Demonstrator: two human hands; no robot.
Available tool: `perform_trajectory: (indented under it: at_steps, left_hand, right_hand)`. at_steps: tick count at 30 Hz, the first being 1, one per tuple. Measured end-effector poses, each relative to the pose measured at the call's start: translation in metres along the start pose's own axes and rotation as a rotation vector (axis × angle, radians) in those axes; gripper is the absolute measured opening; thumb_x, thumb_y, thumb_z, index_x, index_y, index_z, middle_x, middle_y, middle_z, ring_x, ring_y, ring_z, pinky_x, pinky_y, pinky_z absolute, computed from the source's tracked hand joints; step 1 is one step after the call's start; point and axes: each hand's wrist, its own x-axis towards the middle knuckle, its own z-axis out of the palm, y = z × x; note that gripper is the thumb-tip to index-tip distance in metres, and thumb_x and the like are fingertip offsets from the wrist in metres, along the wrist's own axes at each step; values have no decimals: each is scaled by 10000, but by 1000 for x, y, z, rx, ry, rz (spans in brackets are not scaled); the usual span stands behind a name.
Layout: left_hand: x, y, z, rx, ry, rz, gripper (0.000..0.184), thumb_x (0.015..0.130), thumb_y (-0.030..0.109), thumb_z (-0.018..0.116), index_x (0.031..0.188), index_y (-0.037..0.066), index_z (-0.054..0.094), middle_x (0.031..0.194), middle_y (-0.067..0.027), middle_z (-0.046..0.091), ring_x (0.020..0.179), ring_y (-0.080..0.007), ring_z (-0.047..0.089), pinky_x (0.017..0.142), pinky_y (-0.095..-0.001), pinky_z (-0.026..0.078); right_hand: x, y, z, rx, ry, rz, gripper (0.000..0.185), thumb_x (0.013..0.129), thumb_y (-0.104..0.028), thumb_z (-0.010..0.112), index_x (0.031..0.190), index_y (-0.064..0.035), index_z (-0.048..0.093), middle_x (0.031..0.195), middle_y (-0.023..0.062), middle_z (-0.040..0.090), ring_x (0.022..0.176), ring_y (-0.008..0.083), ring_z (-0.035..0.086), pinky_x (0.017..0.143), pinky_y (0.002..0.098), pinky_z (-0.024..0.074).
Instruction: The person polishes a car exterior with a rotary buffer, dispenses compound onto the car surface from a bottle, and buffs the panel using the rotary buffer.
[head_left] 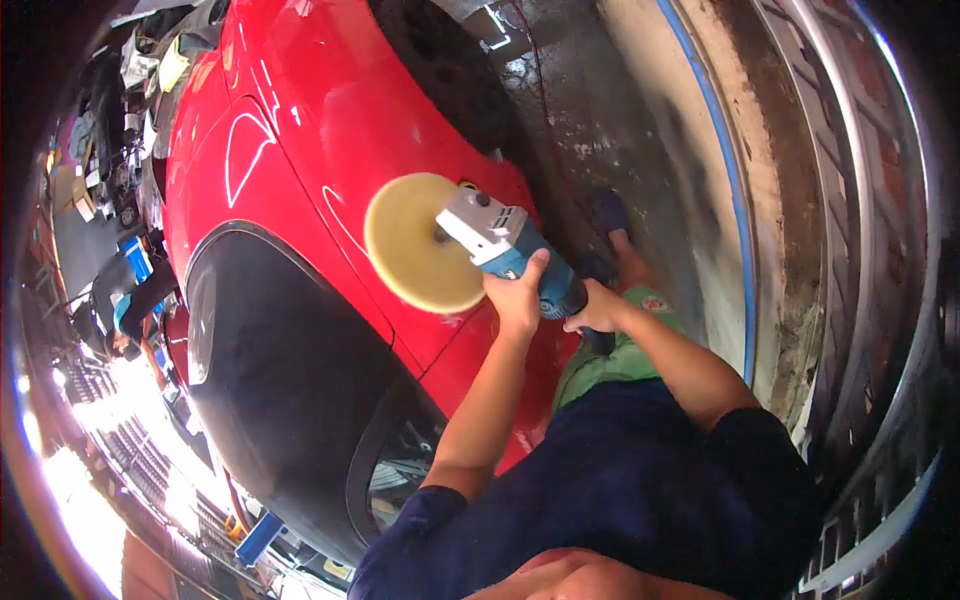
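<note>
A blue and silver power polisher (515,245) with a round yellow pad (415,243) is held over the side of a red car (330,120). My left hand (517,293) is wrapped round the polisher's blue body, behind its silver head. Farther back, my right hand (600,308) grips the dark rear handle end. The pad's face lies against or just above the red panel; its contact is hidden. Close by are the car's black roof (290,370) and a side window (405,465).
A cable (545,90) runs along the wet floor beside the car. A blue hose or pipe (735,190) follows the low wall at right, near metal railings (850,130). Another person (135,300) bends beyond the car at left, near cluttered items.
</note>
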Motion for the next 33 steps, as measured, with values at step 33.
perform_trajectory:
  at_steps: [33]
  left_hand:
    - [80,-57,99,147,93,-412,808,675,369,949,1226,-118,614,1137,-209,710,962,-296,714,849,-411,586]
  right_hand:
    - [-5,-16,-74,411,135,288,113,809,-68,770,780,-39,665,691,91,650,574,222,646,552,402,537]
